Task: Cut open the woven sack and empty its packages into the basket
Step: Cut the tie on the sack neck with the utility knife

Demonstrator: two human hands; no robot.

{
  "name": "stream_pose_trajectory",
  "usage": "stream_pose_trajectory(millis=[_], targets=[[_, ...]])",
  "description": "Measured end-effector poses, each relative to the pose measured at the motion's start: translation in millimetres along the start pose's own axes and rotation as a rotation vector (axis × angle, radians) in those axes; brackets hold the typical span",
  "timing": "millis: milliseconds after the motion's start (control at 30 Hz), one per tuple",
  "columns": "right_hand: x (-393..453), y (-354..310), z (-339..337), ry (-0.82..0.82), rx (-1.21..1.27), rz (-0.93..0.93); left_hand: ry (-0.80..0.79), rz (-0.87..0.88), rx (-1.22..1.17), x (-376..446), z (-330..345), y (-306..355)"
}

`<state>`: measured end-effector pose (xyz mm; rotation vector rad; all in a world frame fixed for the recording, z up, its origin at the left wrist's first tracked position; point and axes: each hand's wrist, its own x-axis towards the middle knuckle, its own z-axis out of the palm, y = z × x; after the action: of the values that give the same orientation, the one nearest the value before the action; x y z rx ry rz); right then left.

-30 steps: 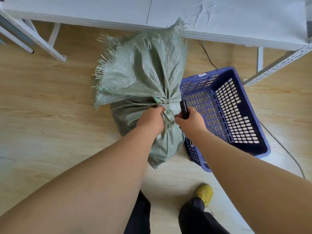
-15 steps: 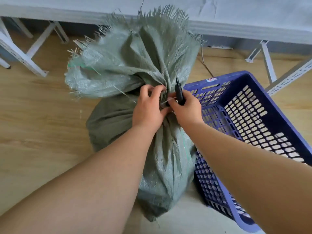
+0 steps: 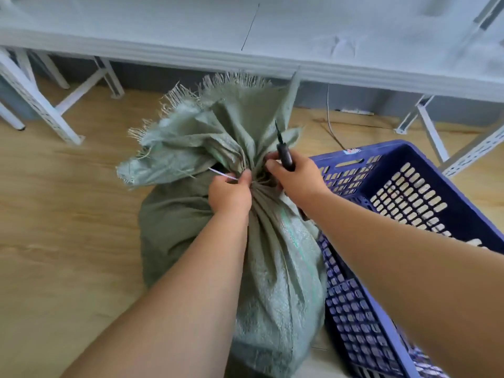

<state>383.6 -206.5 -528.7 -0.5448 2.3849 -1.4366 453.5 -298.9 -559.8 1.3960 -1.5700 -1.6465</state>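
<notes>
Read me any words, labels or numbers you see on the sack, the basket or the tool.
Nothing can be read.
Blue basket: a small sticker on its far rim, too blurred to read.
Woven sack: faint green marks, not legible.
Black tool in the right hand: no visible text.

A grey-green woven sack is stood upright on the floor, its neck gathered and tied, with the frayed top flared above. A thin pale tie, perhaps a plastic strap, is seen jutting left from the neck. A blue perforated basket is set touching the sack's right side, seemingly tilted.
</notes>
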Motion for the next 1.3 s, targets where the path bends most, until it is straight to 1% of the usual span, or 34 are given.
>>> stream_pose_trajectory(millis=[133,200,233,300,367,467,533,567,633,667,700,767,800,833,867,900,933,967,1000,1033,1067,1100,1133,1167,1200,1233,1300], targets=[[-7.4,-2.8,21.7,0.0,0.089,-0.075,-0.196,-0.161,-0.456,7.1,-20.5,-14.1],[-13.9,-6.4,25.0,0.007,0.029,-0.148,-0.295,-0.17,-0.583,7.1,-28.7,-11.2],[-15.8,-9.3,26.1,0.006,-0.009,-0.196,-0.33,-0.163,-0.617,7.3,-31.2,-4.1],[-18.2,-17.6,28.6,0.015,-0.047,-0.261,-0.348,-0.147,-0.686,7.2,-35.1,16.1],[-19.3,-33.1,26.4,0.082,-0.044,-0.264,-0.367,-0.123,-0.752,2.0,-38.4,40.7],[-20.5,-61.3,9.9,0.211,0.064,-0.251,-0.423,-0.123,-0.803,-9.2,-39.5,72.9],[-23.2,-76.3,-2.4,0.243,0.178,-0.27,-0.467,-0.16,-0.83,-19.4,-37.4,87.2],[-24.2,-80.4,-5.7,0.228,0.232,-0.26,-0.446,-0.141,-0.829,-22.2,-34.0,87.7],[-24.9,-79.3,-5.9,0.154,0.295,-0.185,-0.304,-0.072,-0.801,-21.8,-27.9,77.0],[-24.0,-73.5,-2.6,0.116,0.307,-0.131,-0.247,-0.051,-0.78,-19.7,-27.3,68.7],[-24.1,-66.9,2.2,0.088,0.317,-0.073,-0.225,-0.032,-0.754,-17.7,-27.1,59.7],[-25.8,-52.2,13.2,0.084,0.35,0.056,-0.227,-0.001,-0.621,-13.0,-29.5,43.6],[-26.9,-46.0,17.7,0.098,0.376,0.106,-0.211,0.06,-0.477,-13.8,-33.5,40.3],[-28.1,-42.1,21.0,0.112,0.404,0.137,-0.142,0.168,-0.276,-13.4,-38.3,40.0],[-28.5,-40.0,22.9,0.122,0.429,0.151,0.002,0.315,-0.051,-14.7,-44.0,44.1],[-28.1,-38.9,24.3,0.129,0.448,0.155,0.204,0.492,0.119,-18.6,-50.9,52.7],[-26.8,-38.4,25.4,0.132,0.456,0.153,0.343,0.684,0.147,-24.0,-57.9,64.8],[-25.6,-38.7,26.4,0.132,0.454,0.149,0.363,0.87,0.099,-29.7,-62.7,76.1],[-24.0,-37.6,27.5,0.13,0.446,0.147,0.254,1.005,0.041,-34.0,-64.9,86.2],[-23.4,-36.8,28.7,0.126,0.447,0.144,0.088,1.072,0.035,-35.6,-64.4,90.9],[-23.0,-35.6,29.4,0.12,0.459,0.142,-0.051,1.069,0.11,-35.4,-61.8,89.4],[-23.2,-34.8,29.4,0.111,0.483,0.136,-0.124,1.044,0.242,-32.6,-58.1,82.6],[-23.7,-33.9,28.8,0.098,0.51,0.13,-0.135,1.016,0.395,-27.8,-53.7,71.3],[-24.1,-32.8,28.1,0.088,0.529,0.13,-0.129,0.948,0.537,-22.2,-50.1,58.0],[-24.6,-31.4,27.0,0.084,0.536,0.138,-0.146,0.842,0.644,-19.4,-48.0,45.8],[-25.8,-29.6,25.8,0.085,0.539,0.149,-0.184,0.735,0.695,-19.7,-47.1,36.4],[-28.2,-26.4,24.6,0.086,0.557,0.169,-0.259,0.621,0.656,-19.3,-46.7,26.7]])
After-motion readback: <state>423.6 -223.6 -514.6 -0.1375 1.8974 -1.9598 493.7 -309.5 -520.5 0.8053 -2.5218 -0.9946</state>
